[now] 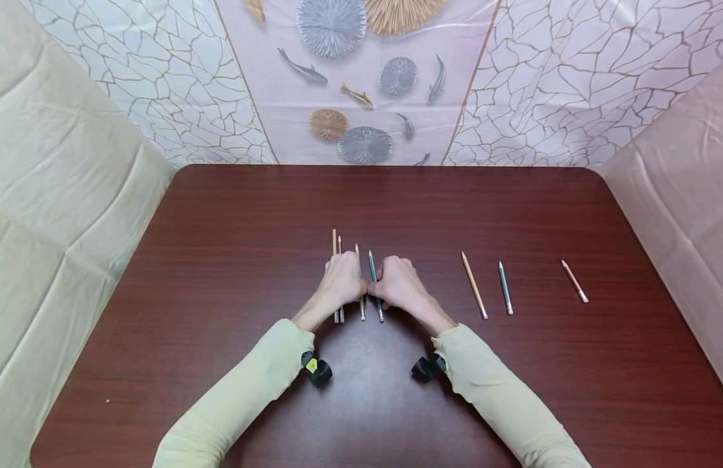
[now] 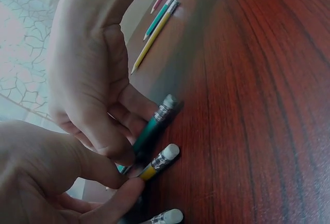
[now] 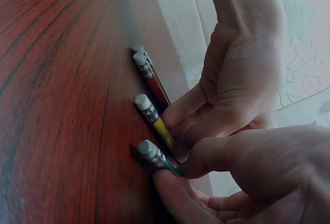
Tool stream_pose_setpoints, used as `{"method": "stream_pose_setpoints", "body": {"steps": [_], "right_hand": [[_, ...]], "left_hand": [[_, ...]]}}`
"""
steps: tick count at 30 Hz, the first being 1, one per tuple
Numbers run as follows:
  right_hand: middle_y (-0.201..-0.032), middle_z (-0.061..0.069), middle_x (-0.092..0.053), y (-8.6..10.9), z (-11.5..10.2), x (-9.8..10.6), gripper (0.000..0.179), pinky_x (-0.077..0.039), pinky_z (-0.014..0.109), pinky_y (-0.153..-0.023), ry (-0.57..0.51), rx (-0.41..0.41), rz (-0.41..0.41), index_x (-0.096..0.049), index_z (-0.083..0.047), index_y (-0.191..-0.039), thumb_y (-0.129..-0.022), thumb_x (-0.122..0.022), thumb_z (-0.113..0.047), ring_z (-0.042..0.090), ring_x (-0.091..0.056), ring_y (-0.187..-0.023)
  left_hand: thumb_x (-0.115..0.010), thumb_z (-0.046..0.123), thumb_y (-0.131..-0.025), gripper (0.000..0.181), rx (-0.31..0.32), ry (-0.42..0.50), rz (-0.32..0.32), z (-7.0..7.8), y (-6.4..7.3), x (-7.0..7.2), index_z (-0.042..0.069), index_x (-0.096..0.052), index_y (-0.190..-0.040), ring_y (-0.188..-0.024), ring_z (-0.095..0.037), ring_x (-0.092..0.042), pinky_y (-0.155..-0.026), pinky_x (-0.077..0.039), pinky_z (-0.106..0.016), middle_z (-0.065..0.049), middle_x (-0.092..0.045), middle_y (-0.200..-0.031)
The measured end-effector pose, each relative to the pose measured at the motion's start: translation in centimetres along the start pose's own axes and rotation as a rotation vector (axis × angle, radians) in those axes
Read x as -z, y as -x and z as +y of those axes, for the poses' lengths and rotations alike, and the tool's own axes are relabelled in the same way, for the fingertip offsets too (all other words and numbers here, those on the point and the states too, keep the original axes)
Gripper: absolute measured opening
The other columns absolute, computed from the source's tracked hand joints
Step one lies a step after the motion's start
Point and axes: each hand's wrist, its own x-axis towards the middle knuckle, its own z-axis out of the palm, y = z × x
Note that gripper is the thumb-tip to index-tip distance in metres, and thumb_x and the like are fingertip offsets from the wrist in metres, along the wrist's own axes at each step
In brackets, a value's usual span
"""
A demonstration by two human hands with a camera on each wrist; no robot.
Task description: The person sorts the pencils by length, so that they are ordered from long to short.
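Near the middle of the table, my left hand [image 1: 342,279] pinches a yellow pencil [image 2: 149,173] between thumb and finger. Close on its right, my right hand [image 1: 401,283] pinches a teal pencil [image 3: 169,168]. Both pencils lie low over the tabletop, side by side, white erasers toward me and tips pointing away. The thumbs of the two hands nearly meet. Under and left of the left hand are a red pencil [image 3: 157,91] and a yellowish pencil [image 1: 335,239], close together and partly hidden by that hand.
Farther right on the dark red-brown table [image 1: 233,214] lie three spaced pencils: a yellow one [image 1: 474,285], a teal one [image 1: 505,288] and a shorter pink one [image 1: 575,281]. A patterned cloth [image 1: 367,78] hangs behind the table's far edge, with pale cloth at both sides.
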Motion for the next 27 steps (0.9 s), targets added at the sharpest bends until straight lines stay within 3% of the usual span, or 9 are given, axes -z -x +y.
{"method": "stream_pose_setpoints", "body": {"steps": [9, 18, 27], "right_hand": [[-0.062, 0.005, -0.063, -0.21, 0.02, -0.17, 0.013, -0.053, 0.027, -0.050, -0.044, 0.019, 0.011, -0.061, -0.004, -0.077, -0.080, -0.072, -0.010, 0.014, -0.064, -0.043], [-0.061, 0.004, -0.063, -0.08, 0.15, -0.29, 0.011, -0.052, 0.026, -0.047, -0.068, 0.045, 0.027, -0.060, -0.004, -0.073, -0.079, -0.069, -0.003, 0.013, -0.064, -0.043], [-0.063, 0.005, -0.063, -0.13, 0.25, -0.31, 0.011, -0.053, 0.026, -0.048, -0.099, 0.044, 0.019, -0.060, -0.002, -0.075, -0.081, -0.069, -0.002, 0.014, -0.065, -0.044]], "left_hand": [[-0.073, 0.005, -0.074, 0.032, -0.006, -0.028, -0.004, -0.01, -0.08, -0.05, 0.011, -0.051, -0.051, -0.073, -0.027, -0.064, -0.074, -0.053, -0.040, -0.001, -0.053, -0.054], [-0.074, 0.004, -0.074, 0.026, 0.004, -0.022, -0.001, 0.02, 0.03, -0.06, 0.010, -0.056, -0.055, -0.072, -0.027, -0.065, -0.074, -0.053, -0.040, -0.002, -0.056, -0.057], [-0.072, 0.002, -0.072, 0.025, -0.001, -0.016, 0.007, -0.02, 0.10, -0.12, 0.010, -0.055, -0.057, -0.068, -0.025, -0.063, -0.068, -0.053, -0.037, -0.002, -0.055, -0.058]]}}
